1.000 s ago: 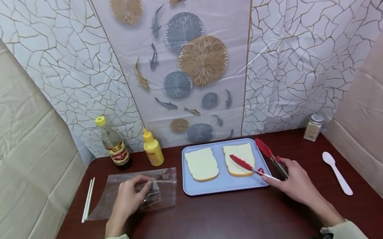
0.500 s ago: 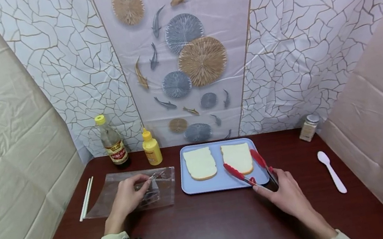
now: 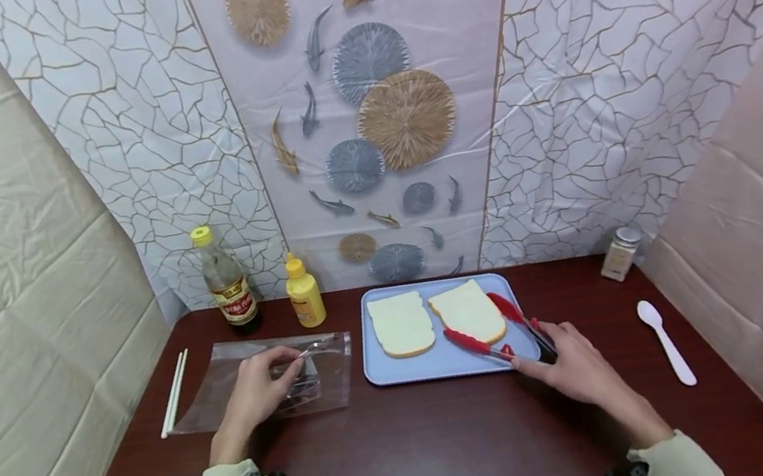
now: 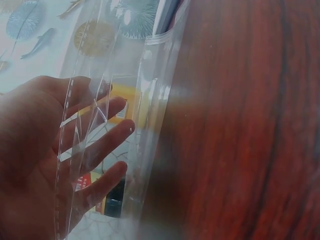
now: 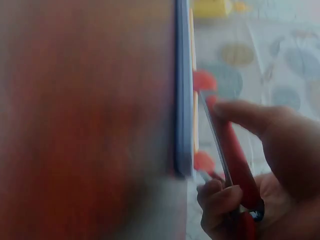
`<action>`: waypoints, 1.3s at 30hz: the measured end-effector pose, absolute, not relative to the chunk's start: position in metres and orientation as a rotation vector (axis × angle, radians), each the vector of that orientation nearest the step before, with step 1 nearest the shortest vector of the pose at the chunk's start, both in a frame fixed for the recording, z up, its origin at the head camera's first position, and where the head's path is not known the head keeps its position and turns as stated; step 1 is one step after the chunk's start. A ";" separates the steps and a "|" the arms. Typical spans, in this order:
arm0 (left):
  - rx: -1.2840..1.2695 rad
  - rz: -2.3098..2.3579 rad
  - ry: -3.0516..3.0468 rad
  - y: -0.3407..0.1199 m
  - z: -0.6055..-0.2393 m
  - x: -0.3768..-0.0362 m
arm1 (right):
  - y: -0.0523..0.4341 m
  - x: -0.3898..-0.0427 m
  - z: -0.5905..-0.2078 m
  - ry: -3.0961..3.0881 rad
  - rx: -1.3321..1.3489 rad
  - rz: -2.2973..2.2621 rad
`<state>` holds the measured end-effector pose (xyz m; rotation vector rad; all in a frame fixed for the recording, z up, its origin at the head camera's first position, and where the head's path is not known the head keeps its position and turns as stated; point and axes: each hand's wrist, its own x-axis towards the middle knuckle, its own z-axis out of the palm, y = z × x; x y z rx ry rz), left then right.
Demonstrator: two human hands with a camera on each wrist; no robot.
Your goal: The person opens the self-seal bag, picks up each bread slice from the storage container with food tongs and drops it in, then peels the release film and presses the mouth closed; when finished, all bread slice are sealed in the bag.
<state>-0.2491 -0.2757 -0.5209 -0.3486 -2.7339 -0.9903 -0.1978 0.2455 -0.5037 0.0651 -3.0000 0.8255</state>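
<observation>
Tongs gripped by right hand, blurred at wrist; left hand fingers pinch bag

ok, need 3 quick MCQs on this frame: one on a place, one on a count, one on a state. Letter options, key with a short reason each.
1. Where does the white spoon lie?
A. On the table right of the tray
B. On the tray
C. Inside the bag

2. How many bread slices are on the blue tray?
A. One
B. Two
C. Three

3. What is the right hand doing?
A. Resting flat on the table
B. Holding the yellow bottle
C. Gripping the red tongs

Key: 1 A, the spoon lies on bare wood beyond the tray's right edge. 2 B, the left slice and right slice lie side by side. 3 C, its fingers curl round the tongs' handle, tips either side of the right slice.
</observation>
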 end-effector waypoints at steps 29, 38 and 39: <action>-0.378 -1.006 -2.647 -0.273 -0.521 -0.249 | 0.268 -0.220 -0.517 -2.855 0.122 0.998; -0.381 -0.997 -2.646 -0.275 -0.523 -0.250 | 0.264 -0.222 -0.516 -2.825 0.140 1.055; -0.381 -0.995 -2.645 -0.275 -0.523 -0.250 | 0.263 -0.222 -0.515 -2.826 0.149 1.060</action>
